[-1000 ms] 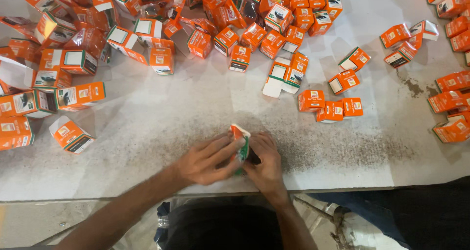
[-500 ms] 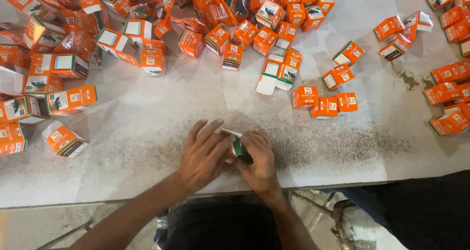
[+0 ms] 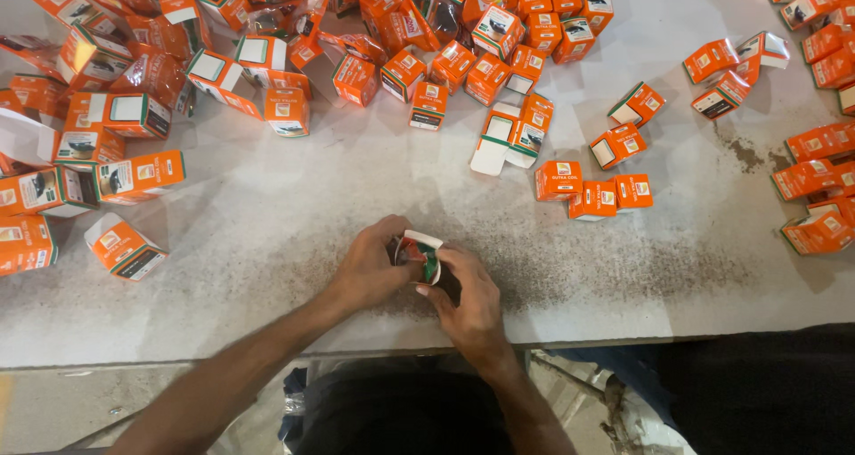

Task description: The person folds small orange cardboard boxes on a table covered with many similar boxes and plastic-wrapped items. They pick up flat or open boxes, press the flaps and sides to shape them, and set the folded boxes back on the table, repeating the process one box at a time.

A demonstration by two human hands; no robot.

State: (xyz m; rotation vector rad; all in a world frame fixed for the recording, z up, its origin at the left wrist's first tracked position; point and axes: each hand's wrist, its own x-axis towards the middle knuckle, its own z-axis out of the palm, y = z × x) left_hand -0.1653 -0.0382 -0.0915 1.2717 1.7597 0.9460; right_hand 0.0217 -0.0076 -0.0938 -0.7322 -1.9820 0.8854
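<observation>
Left hand (image 3: 370,272) and right hand (image 3: 468,299): both closed around one small orange carton (image 3: 420,255), flap open, at near edge of grey surface (image 3: 267,232); loose orange cartons (image 3: 427,72) heaped beyond it.

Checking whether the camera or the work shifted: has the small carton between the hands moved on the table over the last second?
Cannot tell. The carton sits above the table edge throughout, but the whole view drifts, so any shift may be the camera's.
</observation>
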